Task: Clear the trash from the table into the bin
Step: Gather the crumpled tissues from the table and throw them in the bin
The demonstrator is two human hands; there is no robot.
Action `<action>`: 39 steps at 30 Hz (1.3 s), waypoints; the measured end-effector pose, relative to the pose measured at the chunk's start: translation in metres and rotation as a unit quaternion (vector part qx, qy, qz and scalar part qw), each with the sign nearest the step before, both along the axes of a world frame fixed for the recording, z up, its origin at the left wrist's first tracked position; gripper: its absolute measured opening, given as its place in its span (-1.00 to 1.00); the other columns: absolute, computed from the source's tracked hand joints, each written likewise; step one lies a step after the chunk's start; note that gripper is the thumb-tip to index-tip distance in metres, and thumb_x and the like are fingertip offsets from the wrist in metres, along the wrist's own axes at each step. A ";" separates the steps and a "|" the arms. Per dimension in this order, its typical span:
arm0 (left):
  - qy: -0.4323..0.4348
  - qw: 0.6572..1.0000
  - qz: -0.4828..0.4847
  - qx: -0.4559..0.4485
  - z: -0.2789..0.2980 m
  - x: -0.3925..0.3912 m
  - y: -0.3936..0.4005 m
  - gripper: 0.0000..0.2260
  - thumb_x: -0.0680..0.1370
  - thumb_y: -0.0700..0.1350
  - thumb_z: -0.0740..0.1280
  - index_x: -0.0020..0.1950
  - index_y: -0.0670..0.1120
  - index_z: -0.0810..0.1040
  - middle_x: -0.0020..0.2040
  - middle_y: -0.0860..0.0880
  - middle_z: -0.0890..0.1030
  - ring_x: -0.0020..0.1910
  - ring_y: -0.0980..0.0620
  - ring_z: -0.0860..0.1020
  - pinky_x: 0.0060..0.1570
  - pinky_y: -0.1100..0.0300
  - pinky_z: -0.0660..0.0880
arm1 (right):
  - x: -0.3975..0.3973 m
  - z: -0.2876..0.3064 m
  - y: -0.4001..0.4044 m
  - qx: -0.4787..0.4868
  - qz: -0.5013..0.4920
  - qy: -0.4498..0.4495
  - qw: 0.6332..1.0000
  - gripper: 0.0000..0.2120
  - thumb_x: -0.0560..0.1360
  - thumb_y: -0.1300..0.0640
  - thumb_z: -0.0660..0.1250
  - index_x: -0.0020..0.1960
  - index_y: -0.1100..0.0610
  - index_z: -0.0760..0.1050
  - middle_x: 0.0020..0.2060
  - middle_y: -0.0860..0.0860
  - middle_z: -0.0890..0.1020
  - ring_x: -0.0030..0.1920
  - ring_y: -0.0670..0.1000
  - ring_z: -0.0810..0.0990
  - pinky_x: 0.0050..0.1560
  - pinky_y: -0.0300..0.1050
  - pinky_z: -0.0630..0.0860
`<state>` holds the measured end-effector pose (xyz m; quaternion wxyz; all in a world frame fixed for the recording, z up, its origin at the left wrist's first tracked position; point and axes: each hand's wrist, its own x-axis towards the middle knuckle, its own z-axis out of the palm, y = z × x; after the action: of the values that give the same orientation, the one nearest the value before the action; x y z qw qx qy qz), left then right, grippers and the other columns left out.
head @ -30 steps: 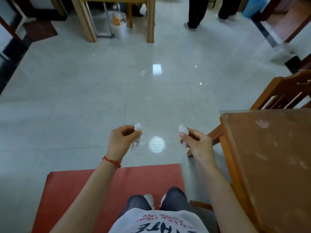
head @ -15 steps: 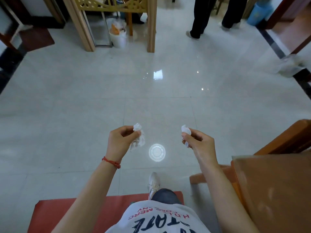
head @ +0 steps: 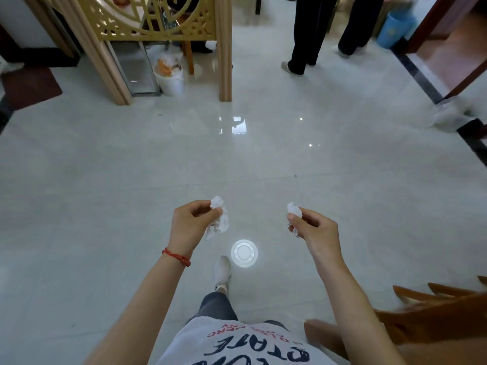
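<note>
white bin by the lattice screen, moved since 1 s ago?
No. The white bin sits against the lattice screen post as before; only the head camera advanced, so both look nearer.

Each hand [head: 191, 223] [head: 313, 229] grips crumpled tissue [head: 220, 218] above floor [head: 105, 180].

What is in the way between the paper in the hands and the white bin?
Nothing visible. Both hands, left and right, hold crumpled tissues over open floor. The white bin stands ahead by the wooden screen's post, which flanks it.
</note>
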<state>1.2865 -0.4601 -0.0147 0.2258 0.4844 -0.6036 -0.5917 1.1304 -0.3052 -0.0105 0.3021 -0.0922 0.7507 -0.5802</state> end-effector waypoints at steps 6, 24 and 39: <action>-0.004 0.999 -0.031 -0.003 0.000 -0.054 -0.088 -0.92 0.41 -0.24 0.41 -0.22 -0.07 0.63 -0.25 0.00 0.65 -0.35 0.26 0.59 -0.27 0.41 0.51 | -0.042 0.000 -0.082 -0.004 -0.030 -0.005 1.000 -0.90 0.42 0.26 0.40 -0.20 0.08 0.61 -0.48 -0.02 0.54 -0.40 -0.02 0.46 -0.34 -0.30 0.43; 0.005 0.992 -0.128 0.007 -0.005 -0.257 -0.222 -0.88 0.40 -0.32 0.41 -0.24 -0.11 0.61 -0.45 0.12 0.61 -0.45 0.29 0.53 -0.38 0.47 0.44 | -0.202 -0.001 -0.195 -0.003 -0.118 -0.020 0.993 -0.88 0.42 0.21 0.40 -0.28 0.10 0.60 -0.34 0.14 0.57 -0.29 0.03 0.51 -0.11 -0.09 0.49; 0.003 0.946 -0.324 -0.022 0.005 -0.471 -0.212 -0.84 0.39 -0.33 0.41 -0.29 -0.08 0.61 -0.44 0.11 0.59 -0.47 0.29 0.51 -0.38 0.48 0.44 | -0.340 -0.002 -0.166 -0.024 -0.302 -0.045 0.952 -0.85 0.43 0.22 0.40 -0.26 0.01 0.61 -0.38 0.08 0.58 -0.27 0.03 0.55 0.02 -0.01 0.54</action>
<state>0.8154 -0.6723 -0.0095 0.0339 0.2556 -0.7399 -0.6213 0.7902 -0.4712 -0.0126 0.1437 0.1580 0.7148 -0.6660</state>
